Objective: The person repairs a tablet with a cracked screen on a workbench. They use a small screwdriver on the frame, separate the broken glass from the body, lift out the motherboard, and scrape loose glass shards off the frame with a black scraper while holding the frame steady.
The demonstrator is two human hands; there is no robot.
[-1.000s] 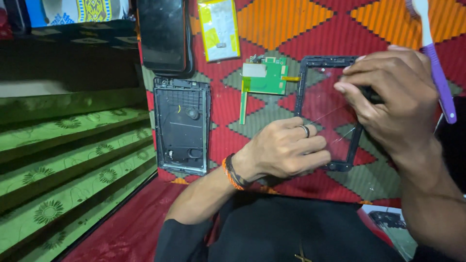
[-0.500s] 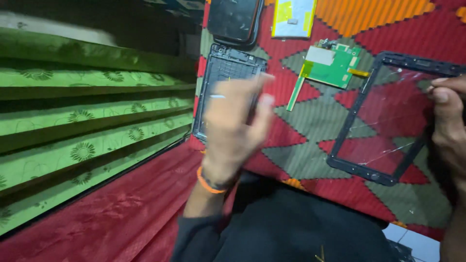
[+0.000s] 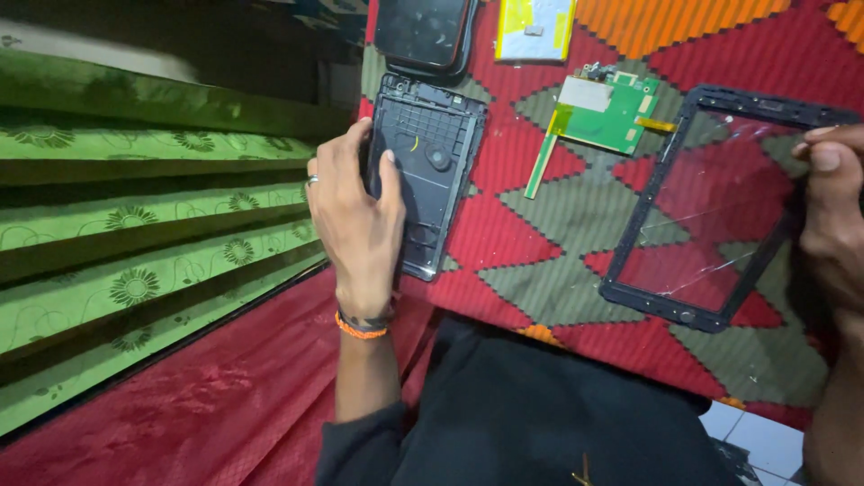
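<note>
Rear housing (image 3: 436, 171), dark grey plastic with the inner side facing up, lies flat on the red, grey and orange patterned cloth (image 3: 576, 216). Left hand (image 3: 355, 220) rests on its left edge, fingers spread and laid over the shell, not closed round it. Right hand (image 3: 832, 211) pinches the right side of the black screen frame (image 3: 648, 216); cracked clear glass visible inside the frame. Green circuit board (image 3: 607, 112) with its ribbon lies between housing and frame, apart from both. Dark tablet (image 3: 423, 31) and yellow battery pack (image 3: 535, 22) at the top edge.
</note>
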